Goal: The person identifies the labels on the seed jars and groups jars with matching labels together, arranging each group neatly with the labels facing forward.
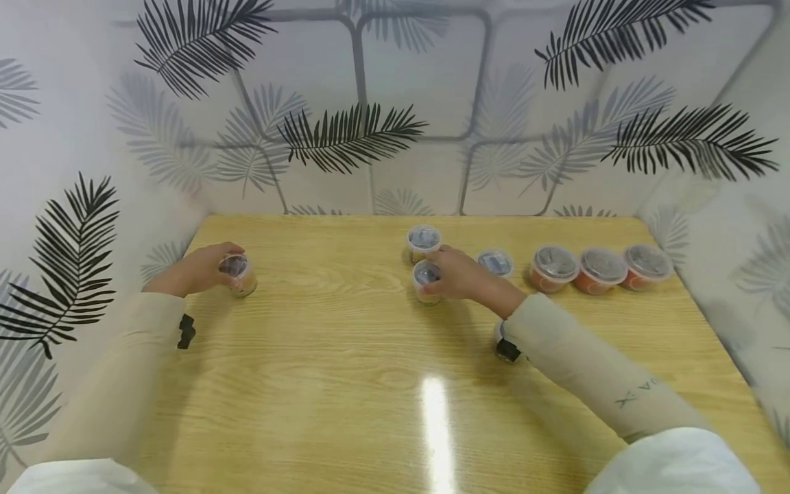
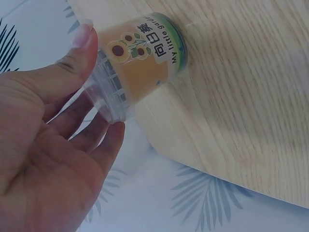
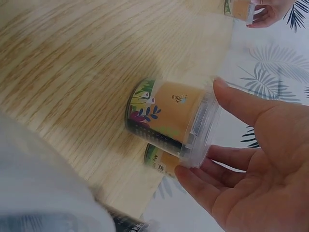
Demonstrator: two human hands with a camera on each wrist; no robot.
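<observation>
My left hand [image 1: 200, 269] pinched the sunflower cup [image 2: 145, 63] by its top, near the worktop [image 1: 308, 384]'s far left corner. My right hand [image 1: 461, 276], spread cup-wide, pinched the bee cup [image 3: 166, 113], roughly upright; another cup [image 1: 424, 238] stood just beyond, toward the far edge.

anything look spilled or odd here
Nothing stands out: no visible spill. The sunflower-label cup in the left hand, bee-label cup in the right hand and three red tubs are lidded. Another cup, mostly hidden, can't be judged.
</observation>
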